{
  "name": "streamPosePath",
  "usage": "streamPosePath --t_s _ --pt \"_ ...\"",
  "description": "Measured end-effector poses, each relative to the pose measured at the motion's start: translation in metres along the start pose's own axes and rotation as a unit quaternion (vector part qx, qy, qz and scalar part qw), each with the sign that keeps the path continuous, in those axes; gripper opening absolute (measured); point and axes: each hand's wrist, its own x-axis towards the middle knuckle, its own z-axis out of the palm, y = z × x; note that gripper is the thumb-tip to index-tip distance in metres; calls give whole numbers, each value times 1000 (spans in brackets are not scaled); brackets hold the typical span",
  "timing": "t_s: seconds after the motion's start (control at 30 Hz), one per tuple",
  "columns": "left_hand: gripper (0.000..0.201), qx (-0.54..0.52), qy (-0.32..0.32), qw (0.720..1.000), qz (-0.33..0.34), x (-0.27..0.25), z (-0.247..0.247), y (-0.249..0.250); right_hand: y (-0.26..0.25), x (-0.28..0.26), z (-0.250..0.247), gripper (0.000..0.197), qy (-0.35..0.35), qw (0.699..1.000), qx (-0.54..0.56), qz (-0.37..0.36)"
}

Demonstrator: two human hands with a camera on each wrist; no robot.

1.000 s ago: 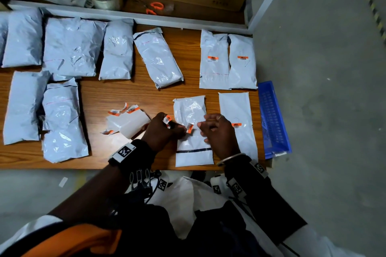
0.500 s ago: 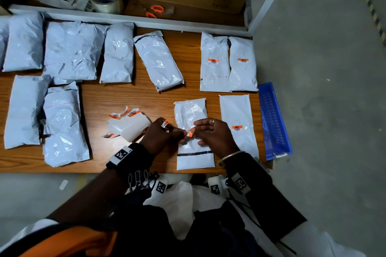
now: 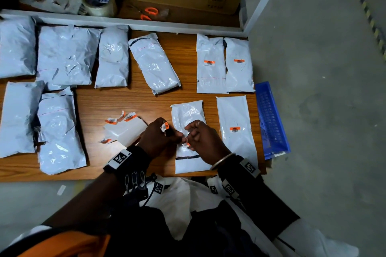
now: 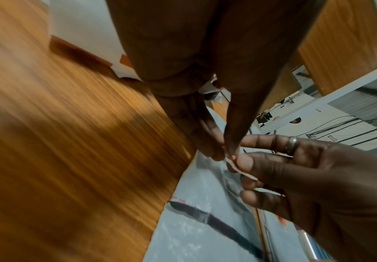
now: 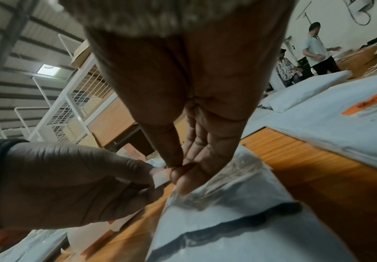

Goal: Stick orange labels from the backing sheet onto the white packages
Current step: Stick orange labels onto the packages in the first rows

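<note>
Because both hands meet right over the unlabelled package (image 3: 189,131) at the worktop's (image 3: 125,98) near edge, the peeled label (image 4: 241,170) has little way to travel: the right hand (image 3: 205,142) pinches it while the left hand (image 3: 160,137) pinches its backing piece (image 5: 160,179); three packages beside already carry labels.

**Occlusions and unreadable bits**

Your left hand (image 3: 158,137) and right hand (image 3: 203,142) cover the middle of the small white plastic package (image 3: 189,117) under them. The small orange-and-white label (image 4: 239,168) pinched between them shows edge-on only; print unreadable. Left wrist view: wooden tabletop (image 4: 70,141) is motion-blurred. Leftmost white poly packages (image 3: 14,48) are cut by the head frame's edge. Orange-handled scissors (image 3: 149,13) on the shelf: blades too dark to make out. Barcodes on the stuck labels (image 3: 209,62) are too small to read.
</note>
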Motion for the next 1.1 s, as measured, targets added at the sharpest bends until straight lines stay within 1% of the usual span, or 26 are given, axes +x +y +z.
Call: streamPosePath --t_s 0.1,0.2,0.27,0.33,0.4,0.47,0.53,0.67,0.7,0.8,0.9,0.97,1.1 --pt "48 6 9 1000 -18 2 -2 -1 -2 0 -3 23 15 1000 -1 -17" --pt "51 16 11 1000 -24 4 -3 -2 -3 -1 -7 23 31 999 21 -14" --pt "56 2 25 999 -32 8 -3 -7 -4 -1 -10 28 38 998 43 10" --pt "54 -6 34 999 -35 11 -2 -9 -3 0 -13 31 40 997 49 44" --pt "49 -10 32 999 -32 8 -1 -5 -1 0 -17 22 43 994 70 65" --pt "48 -16 25 999 -34 6 1 -1 2 -1 -20 14 57 991 93 80" --pt "50 -23 23 999 -35 6 4 1 3 -2 -22 12 64 988 107 96" --pt "35 -57 3 997 -53 3 14 9 6 0 -23 11 75 983 121 120" --pt "33 -50 -2 997 -53 4 16 9 7 1 -23 10 77 982 118 123" --pt "38 -49 -6 997 -54 6 17 8 8 3 -21 8 88 984 90 123" --pt "37 -34 9 997 -64 7 20 7 13 7 -13 6 114 987 24 112" --pt "42 -30 23 997 -61 6 23 9 17 8 -8 6 133 986 -16 101" --pt "46 -9 32 997 -66 6 23 10 20 9 -4 3 129 987 -45 90"
